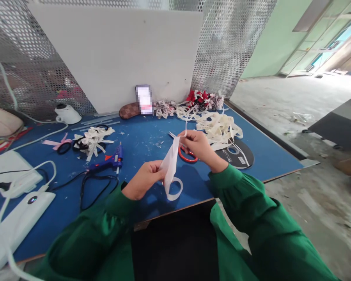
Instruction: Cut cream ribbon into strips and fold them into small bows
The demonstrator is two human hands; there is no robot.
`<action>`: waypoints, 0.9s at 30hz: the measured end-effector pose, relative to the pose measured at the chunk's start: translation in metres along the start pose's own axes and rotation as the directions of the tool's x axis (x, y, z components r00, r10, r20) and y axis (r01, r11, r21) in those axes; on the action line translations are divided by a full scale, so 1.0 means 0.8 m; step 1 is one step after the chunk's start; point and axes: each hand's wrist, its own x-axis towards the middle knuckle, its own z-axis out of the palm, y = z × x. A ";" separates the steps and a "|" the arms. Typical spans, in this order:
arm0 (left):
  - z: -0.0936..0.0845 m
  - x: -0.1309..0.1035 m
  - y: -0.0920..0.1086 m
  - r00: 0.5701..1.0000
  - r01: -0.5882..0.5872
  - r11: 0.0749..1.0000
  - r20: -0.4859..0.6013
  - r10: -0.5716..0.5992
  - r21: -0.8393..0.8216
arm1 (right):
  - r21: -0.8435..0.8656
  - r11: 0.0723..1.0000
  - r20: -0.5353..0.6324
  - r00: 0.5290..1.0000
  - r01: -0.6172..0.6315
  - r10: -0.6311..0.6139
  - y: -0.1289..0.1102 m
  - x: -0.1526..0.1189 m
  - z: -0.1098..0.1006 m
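fingers (156, 176) of left hand (143, 180) and right hand (199, 146) pinch one white strip (171, 162) closely.

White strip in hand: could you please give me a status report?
Left hand pinching white strip; right hand gripping its upper end. Strip's lower end curled in a loop. Red-handled scissors lying close by, partly behind right hand.

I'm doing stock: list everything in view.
Strip: 1, white, centre
Scissors: 1, red-handled, centre
Ribbon heap: 1, cream, right
Disc: 1, black, right
Frilly pile: 1, multicoloured, back right
Phone: 1, dark-edged, back
Pouch: 1, brown, back
Glue gun: 1, blue, left
Bow pile: 1, white, left
Sticks: several, clear, back left
Power bank: 1, white, left
Table: 1, blue, beneath
Panel: 1, white, behind
Left hand, right hand: 2, green-sleeved, on strip
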 end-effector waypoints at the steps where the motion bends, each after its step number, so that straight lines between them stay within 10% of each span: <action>1: -0.001 0.001 -0.001 0.999 -0.016 1.000 -0.030 0.016 -0.016 | -0.001 1.000 -0.067 0.998 0.003 -0.003 0.004 0.013 -0.010; 5: -0.006 0.006 -0.007 0.986 -0.036 0.993 -0.164 0.017 -0.115 | -0.028 1.000 -0.378 0.926 -0.005 -0.006 0.022 0.071 -0.068; 9: -0.009 0.011 -0.010 0.937 -0.111 0.978 -0.345 0.043 -0.179 | -0.118 0.992 -0.673 0.738 -0.037 -0.052 0.034 0.119 -0.129; 13: -0.011 0.010 -0.008 0.946 -0.128 0.970 -0.320 0.057 -0.207 | -0.215 0.966 -0.768 0.636 -0.142 -0.077 0.049 0.145 -0.164; 27: -0.003 0.011 -0.017 0.980 0.130 0.982 -0.135 -0.149 -0.136 | -0.771 0.541 -0.394 0.919 -0.338 0.012 0.075 0.069 -0.188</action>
